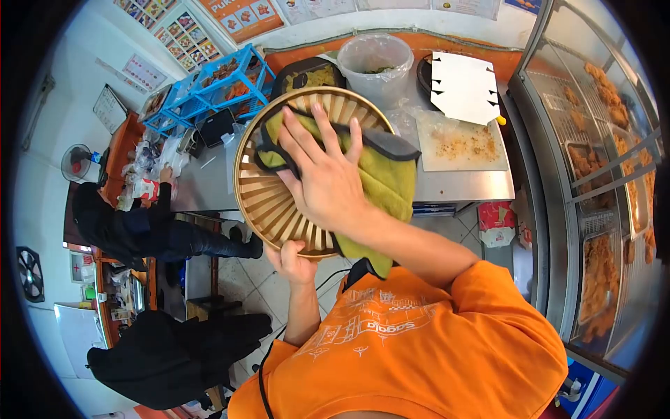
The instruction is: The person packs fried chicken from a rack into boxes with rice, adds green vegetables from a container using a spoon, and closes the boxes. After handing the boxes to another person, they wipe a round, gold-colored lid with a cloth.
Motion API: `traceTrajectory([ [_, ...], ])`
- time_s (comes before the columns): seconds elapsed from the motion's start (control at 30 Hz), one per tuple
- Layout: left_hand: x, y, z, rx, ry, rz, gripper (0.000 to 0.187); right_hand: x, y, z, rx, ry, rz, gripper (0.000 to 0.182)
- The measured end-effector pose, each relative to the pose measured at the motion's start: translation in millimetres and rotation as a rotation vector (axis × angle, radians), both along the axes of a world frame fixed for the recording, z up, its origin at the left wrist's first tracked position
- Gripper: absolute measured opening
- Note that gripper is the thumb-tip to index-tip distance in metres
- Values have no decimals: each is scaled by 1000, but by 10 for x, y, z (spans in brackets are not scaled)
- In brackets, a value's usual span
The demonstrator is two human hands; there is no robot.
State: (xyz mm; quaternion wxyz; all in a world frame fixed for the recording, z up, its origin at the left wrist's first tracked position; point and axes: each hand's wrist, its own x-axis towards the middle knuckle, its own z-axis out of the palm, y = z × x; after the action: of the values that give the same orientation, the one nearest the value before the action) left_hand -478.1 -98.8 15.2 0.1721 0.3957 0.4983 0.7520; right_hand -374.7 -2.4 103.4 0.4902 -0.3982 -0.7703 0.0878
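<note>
A round golden slatted tray [279, 202] is held up, tilted, in front of the orange shirt. My left hand [292, 262] is closed on its lower rim, thumb over the edge. Across the tray's inner face lies a green cloth with dark edging [391, 185], partly hanging past the rim on the right and below. My right hand [324, 178] rests flat on the cloth, back of the hand up and fingers spread. The palm side is hidden.
Behind the tray, a metal counter holds a clear bucket [377, 66], a crumb-covered board [464, 148], a white sheet [464, 87] and blue racks [230, 80]. A glass case of fried food [600, 160] stands right. Two people in dark clothing are left.
</note>
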Motion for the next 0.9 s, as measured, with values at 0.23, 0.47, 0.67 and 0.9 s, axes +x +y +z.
traceTrajectory([
  [0.23, -19, -78, -161, -23, 58, -8, 48, 118, -95, -128, -77, -29, -25, 55],
  [0.47, -75, -5, -131, 208, 507, 261, 21, 131, -202, -92, -72, -72, 18, 56],
  [0.67, 54, -84, -7, 64, -58, 85, 39, 97, 67, 82, 24, 10, -87, 53],
  [0.9, -53, -50, 39, 153, 253, 176, 22, 103, -360, -142, -121, -60, 49, 56],
])
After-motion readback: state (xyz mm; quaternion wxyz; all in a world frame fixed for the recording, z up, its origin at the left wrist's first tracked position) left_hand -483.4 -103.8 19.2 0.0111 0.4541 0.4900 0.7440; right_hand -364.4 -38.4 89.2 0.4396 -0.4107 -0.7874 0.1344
